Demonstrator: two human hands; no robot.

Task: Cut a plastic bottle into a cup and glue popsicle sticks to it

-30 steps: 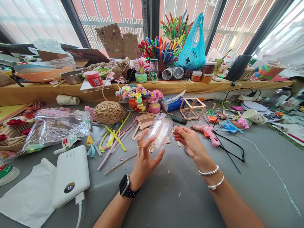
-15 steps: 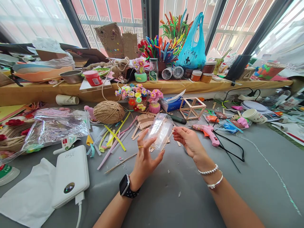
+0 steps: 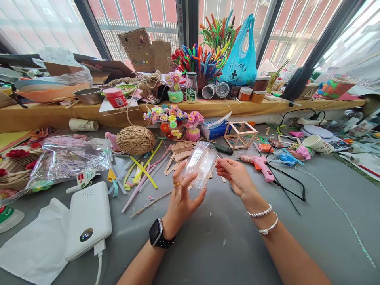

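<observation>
A clear, shiny plastic container (image 3: 201, 164), roughly tube-shaped, is held tilted above the table in front of me. My left hand (image 3: 184, 190) curls around its near left side, thumb below and fingers above. At the container's right edge, the thumb and fingertips of my right hand (image 3: 233, 176) are pinched together. Whether they grip the container's rim or a tiny piece beside it cannot be made out. Behind the container lie flat wooden craft sticks (image 3: 181, 151). A pink glue gun (image 3: 261, 166) rests to the right of my right hand.
Left of my hands are a twine ball (image 3: 135, 140), yellow strips (image 3: 144, 172) and a white power bank (image 3: 89, 221). Farther back stand a wooden stick frame (image 3: 240, 134), a blue tissue pack (image 3: 216, 127) and pipe-cleaner flowers (image 3: 193, 126). A paper cup (image 3: 317, 144) lies tipped at right.
Both hands and the plastic container stay almost in place. The left fingers shift only very slightly on the plastic.
</observation>
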